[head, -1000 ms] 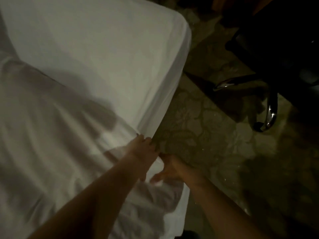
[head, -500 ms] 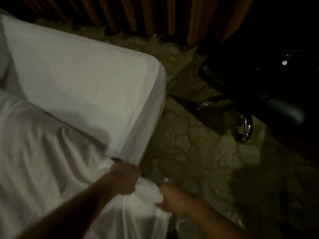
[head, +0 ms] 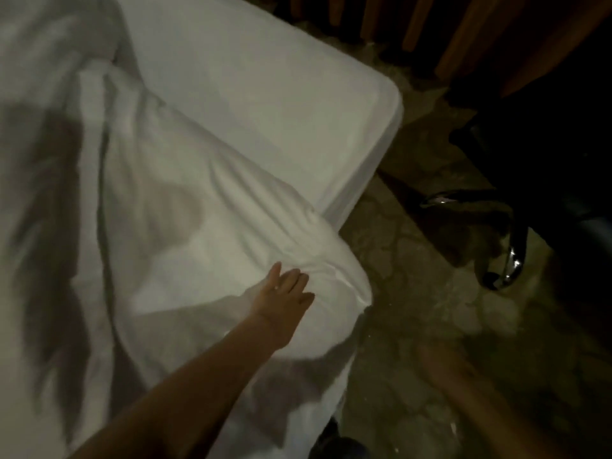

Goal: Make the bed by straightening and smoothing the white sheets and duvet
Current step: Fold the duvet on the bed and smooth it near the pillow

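Head view: left hand point(head: 284, 293) lies flat, fingers straight, on the soft, light duvet point(head: 198, 226); its corner looks easiest to pinch. The right hand point(head: 440, 362) is blurred, its fingers unreadable.

bed point(head: 371, 167) | fitted white sheet point(head: 265, 94) taut over corner | rumpled duvet point(head: 185, 226) on top

White duvet point(head: 185, 233), white sheet point(head: 265, 104) — olive floral-patterned carpet point(head: 414, 326), orange-brown curtain point(head: 463, 31), black chair point(head: 546, 160) — chrome base.
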